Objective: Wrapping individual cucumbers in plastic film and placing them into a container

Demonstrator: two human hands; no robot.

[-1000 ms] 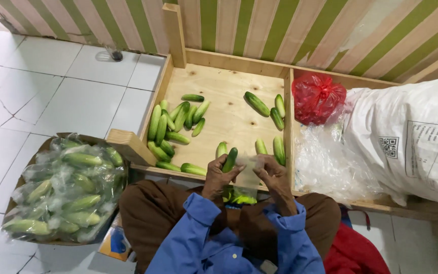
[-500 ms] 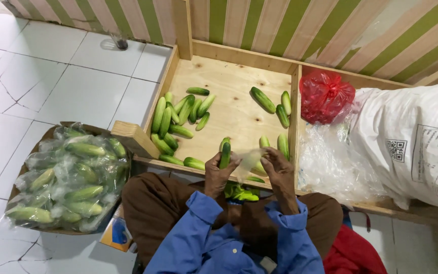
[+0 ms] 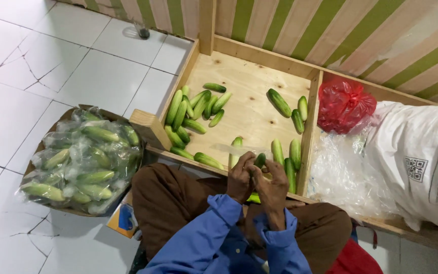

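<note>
Both hands meet above the person's lap, in front of a shallow wooden tray [image 3: 249, 109]. The left hand [image 3: 240, 177] and right hand [image 3: 272, 186] are closed together around a small dark green cucumber [image 3: 260, 160]; only its rounded tip shows above the fingers, and the rest is hidden in the grip. A thin clear plastic bag [image 3: 234, 148] stretches away from the left hand's fingertips; it is faint and hard to trace. A bit of yellow-green shows below the hands, too hidden to identify.

Beyond the left hand, a pile of roughly a dozen cucumbers [image 3: 191, 114] lies in the tray; overlap prevents an exact count. Beyond the right hand lie three more cucumbers [image 3: 290, 107], and about four sit just beside the hands at the tray's near edge.

Far to the left of the hands, a box of bagged cucumbers [image 3: 82, 160] rests on the tiled floor. To the right are one red plastic bag [image 3: 344, 104], crumpled clear plastic [image 3: 340, 177] and one white sack [image 3: 422, 162], cut off by the frame edge.
</note>
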